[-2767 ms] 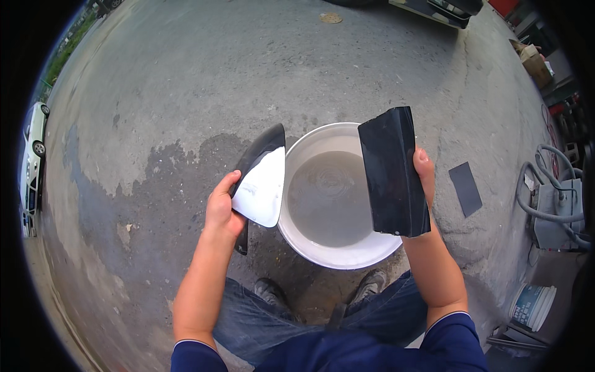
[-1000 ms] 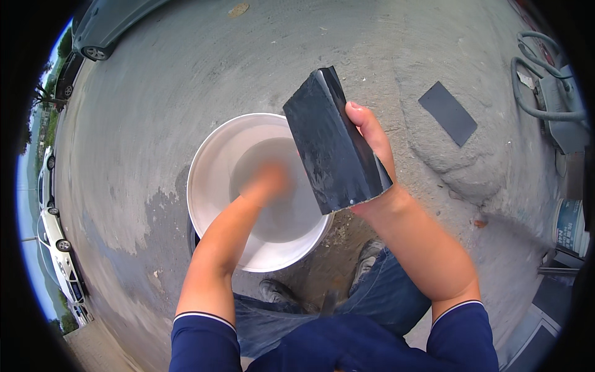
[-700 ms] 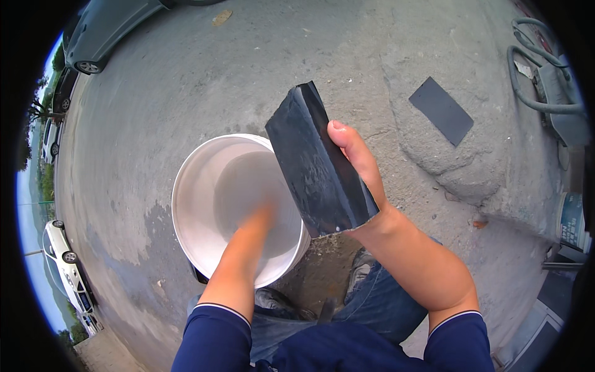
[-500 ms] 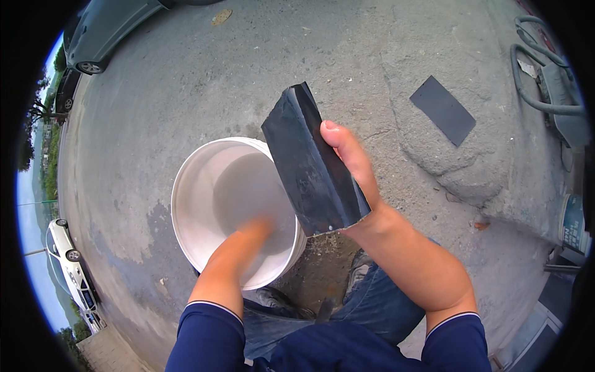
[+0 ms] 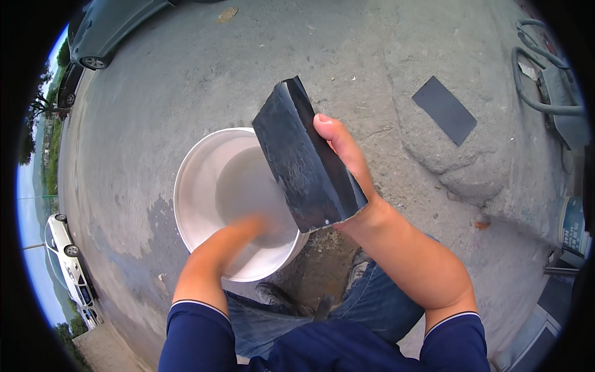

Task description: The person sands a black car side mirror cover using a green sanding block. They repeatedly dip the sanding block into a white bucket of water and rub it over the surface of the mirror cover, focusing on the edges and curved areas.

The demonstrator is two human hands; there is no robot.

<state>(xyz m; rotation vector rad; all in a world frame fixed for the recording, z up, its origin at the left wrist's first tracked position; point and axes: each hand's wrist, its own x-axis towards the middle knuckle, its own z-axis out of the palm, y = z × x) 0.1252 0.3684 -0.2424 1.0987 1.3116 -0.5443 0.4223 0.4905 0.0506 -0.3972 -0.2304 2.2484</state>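
Observation:
A white bucket (image 5: 194, 192) of murky grey water stands on the concrete ground before me. My left hand (image 5: 251, 226) is down in the water, fingers blurred and submerged, so whether they hold anything is hidden. My right hand (image 5: 344, 161) grips a dark, angular piece (image 5: 300, 158) with a glossy, wet-looking surface and rough-cut ends, its thumb along the right edge, raised over the bucket's right side. To the right, a thin dark grey rectangular sheet (image 5: 444, 110) lies flat on the concrete.
Grey hoses and a metal unit (image 5: 555, 111) are at the far right, above a labelled pail (image 5: 573, 226). A grey car (image 5: 111, 31) is parked at the upper left, a white car (image 5: 71, 260) further down the left. My legs and shoes flank the bucket's near side.
My left hand held a white-and-black curved piece earlier; it is now in the water, that piece out of sight. The dark piece in my right hand has moved leftward over the bucket.

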